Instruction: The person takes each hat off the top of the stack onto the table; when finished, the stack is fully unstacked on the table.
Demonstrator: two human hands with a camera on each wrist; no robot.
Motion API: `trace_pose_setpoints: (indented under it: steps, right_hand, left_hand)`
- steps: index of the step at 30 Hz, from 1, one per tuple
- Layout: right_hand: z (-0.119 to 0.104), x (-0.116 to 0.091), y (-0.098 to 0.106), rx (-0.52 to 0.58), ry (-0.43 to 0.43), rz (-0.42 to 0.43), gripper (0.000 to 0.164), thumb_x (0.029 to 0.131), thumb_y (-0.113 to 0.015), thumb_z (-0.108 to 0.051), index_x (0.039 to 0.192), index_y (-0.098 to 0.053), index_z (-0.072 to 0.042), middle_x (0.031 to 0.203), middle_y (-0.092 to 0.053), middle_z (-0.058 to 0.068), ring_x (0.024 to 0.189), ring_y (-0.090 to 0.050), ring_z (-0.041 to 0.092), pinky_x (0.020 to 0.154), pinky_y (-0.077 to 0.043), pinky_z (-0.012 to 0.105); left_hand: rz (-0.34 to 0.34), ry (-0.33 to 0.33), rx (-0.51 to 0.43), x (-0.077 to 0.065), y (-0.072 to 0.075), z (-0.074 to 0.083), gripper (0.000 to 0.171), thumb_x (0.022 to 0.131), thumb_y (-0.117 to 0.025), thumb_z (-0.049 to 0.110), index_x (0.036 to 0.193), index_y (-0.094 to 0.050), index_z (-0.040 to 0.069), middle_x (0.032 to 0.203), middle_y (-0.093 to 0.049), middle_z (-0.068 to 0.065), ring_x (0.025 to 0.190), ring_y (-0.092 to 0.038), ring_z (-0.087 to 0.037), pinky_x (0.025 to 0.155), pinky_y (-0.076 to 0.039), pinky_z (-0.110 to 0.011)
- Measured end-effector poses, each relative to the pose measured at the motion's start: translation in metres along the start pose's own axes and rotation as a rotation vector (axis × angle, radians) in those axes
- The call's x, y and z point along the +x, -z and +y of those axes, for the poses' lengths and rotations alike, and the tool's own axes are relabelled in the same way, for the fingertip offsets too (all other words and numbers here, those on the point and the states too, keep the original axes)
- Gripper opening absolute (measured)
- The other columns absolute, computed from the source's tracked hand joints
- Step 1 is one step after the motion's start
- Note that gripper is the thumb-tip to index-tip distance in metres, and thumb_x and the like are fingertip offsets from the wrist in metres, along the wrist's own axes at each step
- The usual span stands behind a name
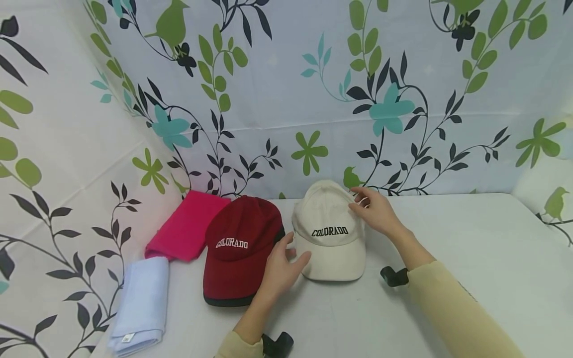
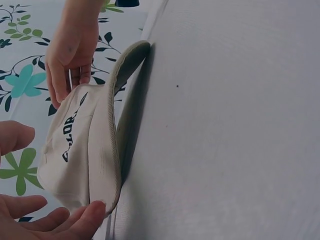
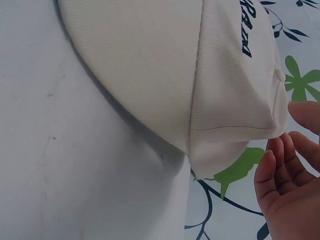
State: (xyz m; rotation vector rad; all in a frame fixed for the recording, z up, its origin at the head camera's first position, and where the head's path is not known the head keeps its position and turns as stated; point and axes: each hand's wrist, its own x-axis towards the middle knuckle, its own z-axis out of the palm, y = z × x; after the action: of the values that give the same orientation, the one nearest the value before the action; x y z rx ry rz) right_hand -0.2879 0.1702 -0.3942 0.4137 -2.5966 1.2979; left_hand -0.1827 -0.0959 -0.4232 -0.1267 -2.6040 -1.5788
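Observation:
A cream baseball cap point(image 1: 329, 258) lettered COLORADO lies on the white table, brim toward me. My left hand point(image 1: 283, 266) is at its left side, thumb and fingers spread apart; in the left wrist view its fingertips point(image 2: 95, 212) overlap the brim's edge, and contact is unclear. At the crown's right side is my right hand point(image 1: 376, 211), fingers loosely bent. The right wrist view has those fingers point(image 3: 270, 170) right by the crown fabric, not visibly pinching it. A dark red COLORADO cap point(image 1: 241, 223) lies left of the cream one, partly behind my left hand.
A folded pink cloth point(image 1: 185, 226) lies behind and left of the red cap. Nearer to me at the left is a folded light blue cloth point(image 1: 141, 303). Behind the table point(image 1: 474, 238) hangs a curtain point(image 1: 268, 99) printed with leaves and birds.

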Motion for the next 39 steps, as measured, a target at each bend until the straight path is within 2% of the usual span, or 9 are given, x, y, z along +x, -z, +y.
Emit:
trace_pose_setpoints:
  steps: [6,11,18,28,32,36,39]
  right_hand:
    - [-0.006,-0.001,0.002,-0.001,0.046,0.01,0.047,0.095,-0.066,-0.008,0.138,-0.053,0.006,0.109,-0.059,0.018,0.097,-0.061,0.032,0.077,-0.052,0.041]
    - [-0.01,-0.002,0.004,-0.009,0.091,0.011,0.049,0.094,-0.068,-0.007,0.139,-0.053,0.006,0.112,-0.059,0.02,0.102,-0.06,0.035,0.085,-0.052,0.047]
    - [-0.013,-0.006,0.004,-0.013,0.144,-0.019,0.054,0.094,-0.071,-0.011,0.142,-0.05,0.004,0.122,-0.056,0.024,0.112,-0.056,0.04,0.092,-0.05,0.053]
    - [-0.02,-0.015,0.006,-0.014,0.175,-0.065,0.063,0.091,-0.075,-0.013,0.146,-0.047,-0.002,0.137,-0.051,0.022,0.123,-0.05,0.039,0.098,-0.045,0.055]
    - [-0.021,-0.021,0.005,-0.023,0.199,-0.08,0.066,0.089,-0.078,-0.015,0.147,-0.048,-0.004,0.141,-0.047,0.02,0.126,-0.047,0.039,0.101,-0.044,0.056]
    - [-0.021,-0.027,0.003,-0.058,0.231,-0.096,0.069,0.088,-0.08,-0.018,0.148,-0.048,-0.006,0.142,-0.044,0.019,0.129,-0.044,0.04,0.104,-0.039,0.058]
    - [-0.021,-0.033,0.001,-0.093,0.254,-0.109,0.071,0.087,-0.081,-0.019,0.148,-0.048,-0.008,0.144,-0.042,0.019,0.133,-0.039,0.04,0.106,-0.036,0.06]
  left_hand:
    - [0.014,-0.044,-0.059,0.001,0.001,-0.001,0.066,0.091,-0.072,0.026,0.147,-0.047,0.001,0.144,-0.051,-0.016,0.12,-0.059,-0.032,0.093,-0.053,-0.049]
    - [0.012,-0.085,-0.108,0.0,0.004,0.0,0.067,0.091,-0.073,0.025,0.147,-0.046,0.001,0.145,-0.05,-0.017,0.122,-0.058,-0.032,0.09,-0.055,-0.046]
    - [0.012,-0.149,-0.171,-0.002,0.009,-0.002,0.068,0.091,-0.075,0.021,0.148,-0.045,0.001,0.146,-0.047,-0.019,0.127,-0.053,-0.039,0.095,-0.052,-0.049]
    - [-0.002,-0.202,-0.235,-0.01,0.02,-0.003,0.067,0.09,-0.077,0.014,0.15,-0.046,0.012,0.147,-0.047,-0.006,0.13,-0.051,-0.034,0.093,-0.054,-0.035]
    - [-0.001,-0.252,-0.244,-0.014,0.028,-0.004,0.068,0.09,-0.077,0.011,0.15,-0.045,0.013,0.147,-0.047,-0.005,0.131,-0.051,-0.03,0.093,-0.054,-0.035]
    - [0.0,-0.303,-0.238,-0.017,0.037,-0.006,0.069,0.089,-0.076,0.009,0.151,-0.044,0.01,0.148,-0.047,-0.01,0.131,-0.05,-0.033,0.094,-0.053,-0.035]
    - [0.008,-0.326,-0.223,-0.019,0.041,-0.008,0.069,0.09,-0.076,0.009,0.151,-0.044,0.008,0.148,-0.046,-0.013,0.13,-0.05,-0.038,0.094,-0.053,-0.04]
